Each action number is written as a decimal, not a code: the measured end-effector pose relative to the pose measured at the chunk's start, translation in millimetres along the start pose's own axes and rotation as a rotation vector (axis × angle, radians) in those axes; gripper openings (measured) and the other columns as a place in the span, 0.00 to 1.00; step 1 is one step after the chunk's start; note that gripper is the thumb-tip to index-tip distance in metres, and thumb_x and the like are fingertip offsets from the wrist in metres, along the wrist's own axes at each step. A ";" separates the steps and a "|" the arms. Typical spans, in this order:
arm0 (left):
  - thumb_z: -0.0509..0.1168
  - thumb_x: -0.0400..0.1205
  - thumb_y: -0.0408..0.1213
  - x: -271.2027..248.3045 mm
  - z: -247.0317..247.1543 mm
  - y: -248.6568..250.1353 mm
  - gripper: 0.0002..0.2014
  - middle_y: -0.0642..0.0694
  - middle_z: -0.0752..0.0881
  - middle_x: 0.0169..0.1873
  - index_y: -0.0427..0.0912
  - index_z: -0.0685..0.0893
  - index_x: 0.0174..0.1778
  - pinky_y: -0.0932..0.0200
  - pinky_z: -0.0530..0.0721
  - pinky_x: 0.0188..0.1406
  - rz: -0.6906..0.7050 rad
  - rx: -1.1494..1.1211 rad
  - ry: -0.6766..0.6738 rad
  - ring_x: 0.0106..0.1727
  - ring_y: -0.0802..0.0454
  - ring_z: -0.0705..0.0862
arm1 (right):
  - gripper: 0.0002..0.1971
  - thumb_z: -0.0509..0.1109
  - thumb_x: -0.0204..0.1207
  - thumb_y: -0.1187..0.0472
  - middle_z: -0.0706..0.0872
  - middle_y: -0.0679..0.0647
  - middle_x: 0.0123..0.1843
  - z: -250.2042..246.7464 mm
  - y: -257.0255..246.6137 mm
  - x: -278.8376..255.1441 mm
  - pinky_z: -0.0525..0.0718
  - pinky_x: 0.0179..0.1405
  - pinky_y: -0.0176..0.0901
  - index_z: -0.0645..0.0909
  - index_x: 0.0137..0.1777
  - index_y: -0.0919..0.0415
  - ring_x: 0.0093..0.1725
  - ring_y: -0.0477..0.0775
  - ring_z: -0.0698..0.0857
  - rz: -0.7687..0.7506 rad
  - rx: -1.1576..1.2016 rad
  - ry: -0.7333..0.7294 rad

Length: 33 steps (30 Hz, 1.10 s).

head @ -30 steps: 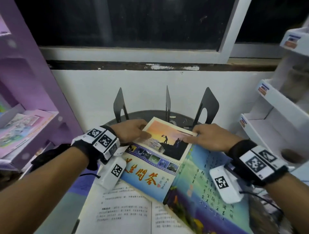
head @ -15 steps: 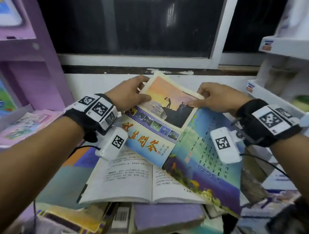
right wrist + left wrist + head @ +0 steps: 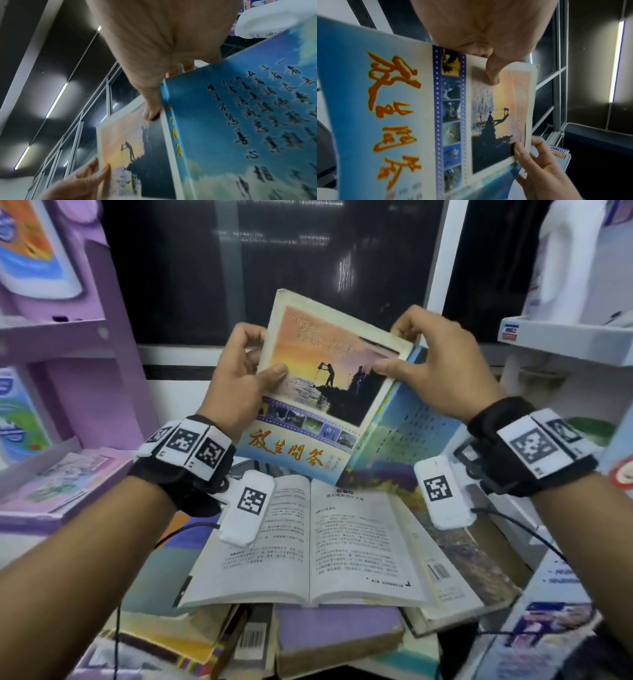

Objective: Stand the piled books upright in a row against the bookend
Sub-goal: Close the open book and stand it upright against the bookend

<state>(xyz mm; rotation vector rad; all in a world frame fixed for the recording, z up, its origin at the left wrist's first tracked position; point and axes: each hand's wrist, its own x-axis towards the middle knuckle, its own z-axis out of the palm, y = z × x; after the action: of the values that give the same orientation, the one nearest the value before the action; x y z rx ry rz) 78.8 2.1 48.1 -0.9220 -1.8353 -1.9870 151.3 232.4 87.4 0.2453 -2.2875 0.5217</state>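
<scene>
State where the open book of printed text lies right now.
In the head view, the open book lies flat at centre on top of the book pile, below the raised sunset-cover book.

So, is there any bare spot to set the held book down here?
Mostly crowded. The open book and the closed books under it fill the middle, and the white rack hems in the right. One flat uncovered patch shows: the teal surface between the open book and the purple shelf, though it may be another cover.
</scene>
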 end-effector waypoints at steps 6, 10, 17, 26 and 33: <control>0.62 0.80 0.20 -15.1 -2.7 -11.1 0.14 0.48 0.91 0.44 0.45 0.70 0.49 0.53 0.87 0.37 0.034 -0.059 0.067 0.45 0.47 0.90 | 0.24 0.72 0.66 0.32 0.72 0.51 0.61 22.4 -2.4 -12.7 0.70 0.58 0.52 0.81 0.55 0.45 0.66 0.57 0.68 0.172 -0.175 0.123; 0.62 0.79 0.19 -25.5 -3.7 -23.3 0.14 0.45 0.89 0.47 0.41 0.70 0.49 0.53 0.87 0.37 -0.009 -0.128 0.133 0.45 0.47 0.90 | 0.25 0.70 0.70 0.35 0.73 0.55 0.63 36.6 -4.0 -18.5 0.73 0.60 0.45 0.76 0.62 0.47 0.66 0.57 0.72 0.221 0.025 0.059; 0.63 0.79 0.19 -27.0 -7.6 -28.6 0.14 0.43 0.89 0.51 0.44 0.70 0.48 0.48 0.89 0.38 -0.092 -0.245 0.078 0.46 0.42 0.90 | 0.20 0.73 0.72 0.42 0.83 0.51 0.57 44.9 -9.3 -20.0 0.78 0.46 0.34 0.71 0.58 0.46 0.54 0.49 0.82 0.224 0.276 0.014; 0.63 0.80 0.22 -19.7 1.7 -35.2 0.13 0.43 0.90 0.50 0.44 0.69 0.49 0.50 0.89 0.38 -0.138 -0.188 0.068 0.47 0.43 0.90 | 0.18 0.71 0.79 0.59 0.82 0.45 0.55 40.3 -18.5 -23.4 0.80 0.33 0.20 0.73 0.67 0.54 0.48 0.35 0.82 0.176 0.399 0.007; 0.66 0.79 0.25 -10.0 2.6 -38.0 0.20 0.51 0.82 0.60 0.49 0.73 0.62 0.48 0.85 0.59 -0.070 0.087 0.126 0.63 0.54 0.81 | 0.22 0.72 0.78 0.63 0.82 0.43 0.67 34.5 -27.7 -20.0 0.86 0.59 0.52 0.76 0.71 0.51 0.66 0.46 0.81 0.093 0.537 0.035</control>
<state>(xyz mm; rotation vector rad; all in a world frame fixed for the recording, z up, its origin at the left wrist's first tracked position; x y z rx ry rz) 64.2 8.2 12.0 -0.7004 -1.8909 -1.9400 151.9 192.7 59.5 0.3859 -2.0915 1.1772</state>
